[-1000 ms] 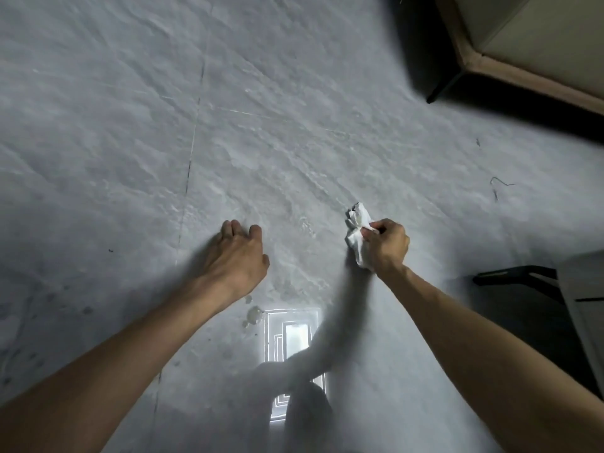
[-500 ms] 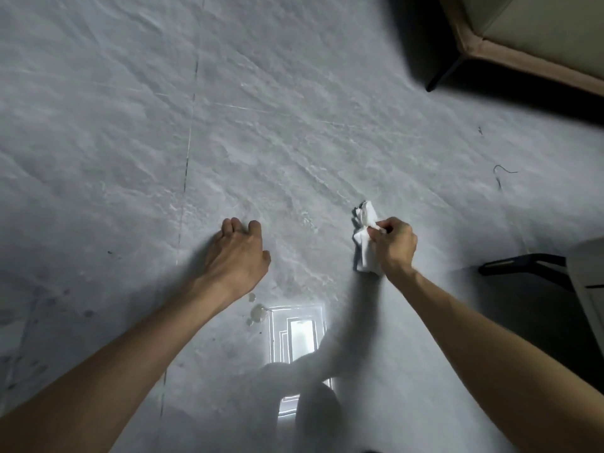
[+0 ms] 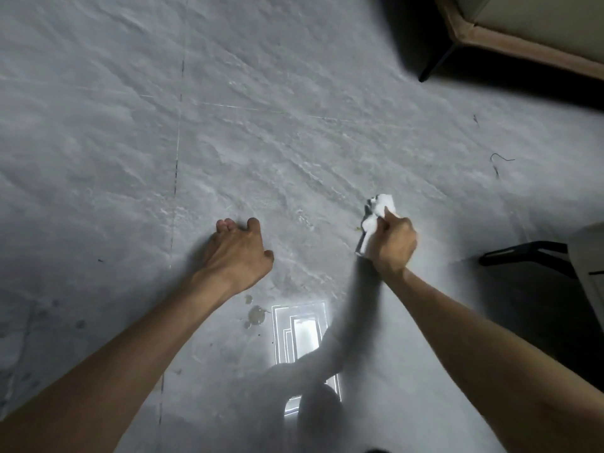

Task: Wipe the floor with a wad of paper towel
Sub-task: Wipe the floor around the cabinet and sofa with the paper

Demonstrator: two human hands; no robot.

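from the head view, looking down, the grey marbled floor (image 3: 228, 125) fills nearly everything, with a thin tile seam (image 3: 176, 178) running up its left part. the right hand (image 3: 390, 245) is clenched into a fist around a white wad of paper towel (image 3: 376, 217), which sticks out beyond the knuckles and is pressed against the floor right of centre. the left hand (image 3: 237, 253) holds nothing; it rests on the floor with its fingers curled under and the thumb out to the side, well apart from the wad. both bare forearms reach in from the bottom corners.

near the left wrist sits a small pale stain (image 3: 256, 315), with a smaller spot just above it. right beside the stain a bright rectangular reflection (image 3: 300, 335) shines off the tile, partly crossed by the person's shadow. a thin dark curl of debris (image 3: 498, 161) lies further off to the right. at the top right stands a piece of furniture with a tan edge (image 3: 523, 50) on a dark leg, and at the right edge a black bar (image 3: 526, 253) juts in.
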